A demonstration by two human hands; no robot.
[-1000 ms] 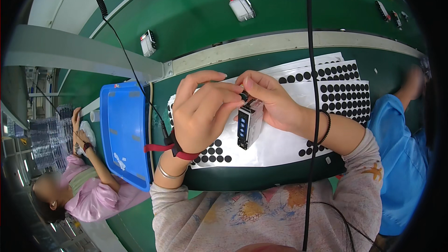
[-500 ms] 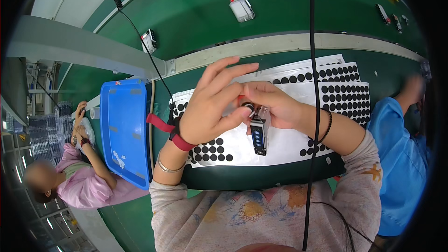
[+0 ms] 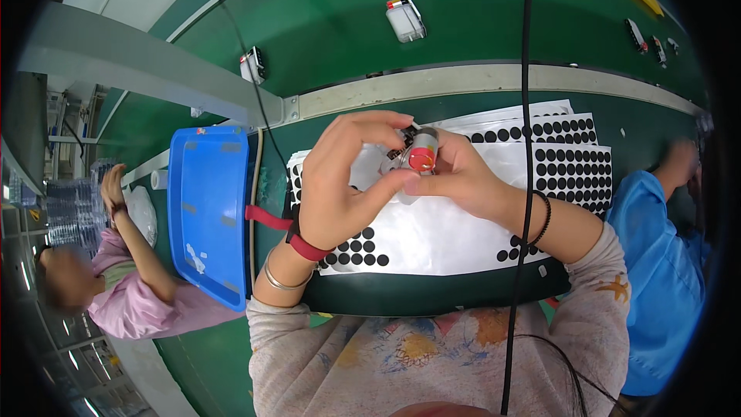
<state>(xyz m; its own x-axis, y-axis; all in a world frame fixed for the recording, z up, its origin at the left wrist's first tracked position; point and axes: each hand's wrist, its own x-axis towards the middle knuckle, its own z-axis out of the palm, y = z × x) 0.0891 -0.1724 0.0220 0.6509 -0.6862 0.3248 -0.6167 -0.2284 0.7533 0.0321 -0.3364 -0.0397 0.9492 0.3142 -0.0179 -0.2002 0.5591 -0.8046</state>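
Note:
Between both hands, above the white sheets, is a small electronic module [image 3: 424, 153] with a grey cylindrical part and a red round end. A dark part and what looks like thin wire show at its left side. My left hand [image 3: 337, 174] grips it from the left, fingers curled over the top and thumb below. My right hand [image 3: 465, 173] holds it from the right, its thumb under the red end. The fingers hide much of the module. Beneath lie white sheets [image 3: 432, 243] bearing rows of black round stickers.
A blue tray [image 3: 208, 216] stands at the left, with a co-worker's arm [image 3: 150, 259] beyond it. Another person in a blue sleeve [image 3: 656, 262] sits at the right. White modules [image 3: 405, 20] lie on the green far surface [image 3: 478, 0]. A black cable [image 3: 526, 108] hangs in front.
The module has been turned over in my hands: its dark side with blue marks no longer shows, and the red round end now faces up. The co-worker's hand at left has shifted.

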